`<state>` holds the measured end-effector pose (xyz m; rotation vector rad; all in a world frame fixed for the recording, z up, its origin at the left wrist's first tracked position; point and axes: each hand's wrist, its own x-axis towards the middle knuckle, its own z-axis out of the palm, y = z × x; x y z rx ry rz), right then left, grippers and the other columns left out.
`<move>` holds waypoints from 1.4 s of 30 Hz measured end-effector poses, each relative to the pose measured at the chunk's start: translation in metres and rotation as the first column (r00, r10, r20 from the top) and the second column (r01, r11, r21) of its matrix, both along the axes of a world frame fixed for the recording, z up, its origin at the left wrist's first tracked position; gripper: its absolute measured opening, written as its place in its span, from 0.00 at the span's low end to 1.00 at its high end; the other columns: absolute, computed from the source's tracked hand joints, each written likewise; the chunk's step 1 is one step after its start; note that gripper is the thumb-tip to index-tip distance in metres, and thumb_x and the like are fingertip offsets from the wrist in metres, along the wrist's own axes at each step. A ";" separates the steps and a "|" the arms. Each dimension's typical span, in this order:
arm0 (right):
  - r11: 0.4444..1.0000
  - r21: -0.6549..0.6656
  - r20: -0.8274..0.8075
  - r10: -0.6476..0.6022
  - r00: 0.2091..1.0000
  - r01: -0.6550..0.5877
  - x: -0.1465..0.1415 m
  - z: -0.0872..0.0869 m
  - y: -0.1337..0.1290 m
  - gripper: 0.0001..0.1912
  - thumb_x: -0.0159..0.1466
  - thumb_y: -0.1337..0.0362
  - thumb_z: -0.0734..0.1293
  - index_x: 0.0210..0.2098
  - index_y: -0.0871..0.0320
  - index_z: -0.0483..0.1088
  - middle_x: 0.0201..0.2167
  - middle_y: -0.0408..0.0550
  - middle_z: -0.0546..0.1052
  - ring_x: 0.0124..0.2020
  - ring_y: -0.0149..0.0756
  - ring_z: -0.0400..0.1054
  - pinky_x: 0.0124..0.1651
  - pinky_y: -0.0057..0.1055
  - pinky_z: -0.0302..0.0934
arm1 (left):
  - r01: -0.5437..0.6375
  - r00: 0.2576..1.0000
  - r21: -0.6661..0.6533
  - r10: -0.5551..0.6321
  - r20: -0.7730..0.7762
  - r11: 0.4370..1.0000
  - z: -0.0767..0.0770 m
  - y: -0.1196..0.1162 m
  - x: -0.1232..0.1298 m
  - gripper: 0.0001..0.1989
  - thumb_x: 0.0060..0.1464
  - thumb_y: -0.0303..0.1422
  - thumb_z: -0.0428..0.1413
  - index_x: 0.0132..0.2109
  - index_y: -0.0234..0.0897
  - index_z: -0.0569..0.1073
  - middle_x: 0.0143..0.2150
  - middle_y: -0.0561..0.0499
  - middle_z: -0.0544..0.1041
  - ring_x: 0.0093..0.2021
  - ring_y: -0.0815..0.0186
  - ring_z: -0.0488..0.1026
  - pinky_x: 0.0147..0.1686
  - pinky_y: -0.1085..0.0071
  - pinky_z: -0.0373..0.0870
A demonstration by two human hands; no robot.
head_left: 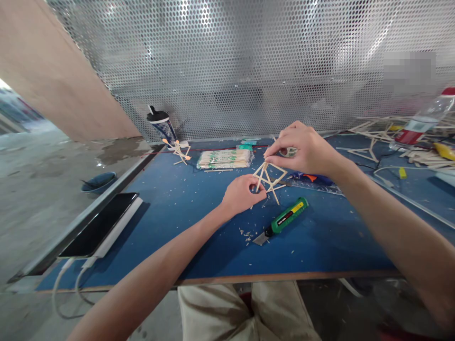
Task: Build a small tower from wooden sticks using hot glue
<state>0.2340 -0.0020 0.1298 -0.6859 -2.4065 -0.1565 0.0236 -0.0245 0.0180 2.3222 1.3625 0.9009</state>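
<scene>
A small framework of pale wooden sticks (270, 182) stands on the blue table between my hands. My left hand (242, 193) pinches its lower left part between thumb and finger. Above it, my right hand (302, 149) has its thumb and fingertips closed at the peak where the sticks meet. In front of the framework lies a green utility knife (288, 217) with its blade out, pointing to the lower left. Small wood shavings (248, 236) are scattered beside the blade.
On the blue table (159, 222) lie a phone (101, 222) with cables, wrapped sticks (224, 159) and a small stick figure (179, 152). A dark tumbler (162, 125) stands at the back left. A bottle (424, 121) and loose sticks (369, 150) are at right, before a perforated metal panel (249, 66).
</scene>
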 end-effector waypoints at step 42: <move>1.000 -0.019 0.003 0.020 1.000 -0.020 0.000 0.000 0.002 0.10 0.64 0.57 0.65 0.34 0.51 0.78 0.25 0.41 0.77 0.29 0.34 0.66 0.49 0.38 0.53 | -0.108 0.969 0.214 0.054 0.242 0.971 0.016 0.004 0.009 0.06 0.57 0.35 0.57 0.38 0.38 0.76 0.32 0.52 0.73 0.31 0.68 0.66 0.32 0.71 0.61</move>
